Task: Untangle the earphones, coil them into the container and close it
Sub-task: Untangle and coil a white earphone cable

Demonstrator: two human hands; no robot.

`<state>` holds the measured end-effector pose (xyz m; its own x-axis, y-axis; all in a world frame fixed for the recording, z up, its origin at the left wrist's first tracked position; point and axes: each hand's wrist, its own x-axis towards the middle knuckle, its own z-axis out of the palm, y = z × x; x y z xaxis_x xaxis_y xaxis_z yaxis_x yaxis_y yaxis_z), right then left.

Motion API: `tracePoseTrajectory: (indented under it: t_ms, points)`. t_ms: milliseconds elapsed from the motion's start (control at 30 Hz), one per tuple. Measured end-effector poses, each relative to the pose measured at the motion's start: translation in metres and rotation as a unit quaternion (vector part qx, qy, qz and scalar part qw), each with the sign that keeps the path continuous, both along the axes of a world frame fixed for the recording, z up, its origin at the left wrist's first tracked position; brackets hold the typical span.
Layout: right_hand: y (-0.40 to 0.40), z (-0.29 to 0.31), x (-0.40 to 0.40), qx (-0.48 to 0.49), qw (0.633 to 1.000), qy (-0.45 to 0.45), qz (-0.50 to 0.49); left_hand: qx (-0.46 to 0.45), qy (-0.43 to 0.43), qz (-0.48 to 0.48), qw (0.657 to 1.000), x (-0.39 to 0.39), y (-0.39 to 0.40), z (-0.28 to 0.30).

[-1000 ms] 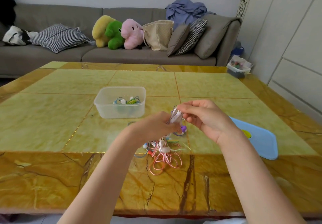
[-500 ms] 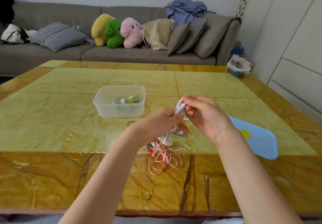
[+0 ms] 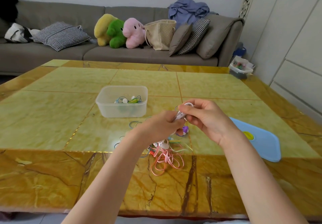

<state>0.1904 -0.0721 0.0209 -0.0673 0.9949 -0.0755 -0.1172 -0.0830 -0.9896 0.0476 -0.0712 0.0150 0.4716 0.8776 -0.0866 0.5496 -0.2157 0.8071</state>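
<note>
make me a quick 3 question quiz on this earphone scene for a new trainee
1. True or false: the blue lid is on the clear container.
2. What do the left hand and right hand hold between them? A) a white earphone cable B) the pink plush toy C) the lid
3. Fill in: the pink cable tangle lies on the ____, nearer the person than the container.

Key
1. False: the lid lies flat on the table, right of the hands, and the container is open.
2. A
3. table
</note>
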Motion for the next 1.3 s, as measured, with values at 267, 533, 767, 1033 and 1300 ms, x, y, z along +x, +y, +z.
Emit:
tracePoseTrajectory:
  t_ms: [267,533,767,1033,1300]
  points:
    - [0.002,0.001,0.008,0.000,1.000,-0.006,-0.005,0.019,0.002,0.042,0.999,-0.003,0.008,-0.002]
    - [0.002,0.002,0.014,0.025,0.999,-0.029,-0.008,-0.191,-0.298,0.020,0.935,-0.016,0.013,-0.007]
    - [-0.003,0.006,0.012,0.048,0.996,-0.025,0.073,-0.264,-0.264,0.047,0.926,-0.018,0.011,-0.004]
    - [0.000,-0.003,0.014,0.080,0.991,-0.074,0.077,-0.310,-0.276,-0.032,0.909,-0.006,-0.002,-0.002]
    - [0.001,-0.004,0.013,0.087,0.992,0.005,0.095,-0.371,-0.316,-0.031,0.873,-0.006,0.002,-0.003]
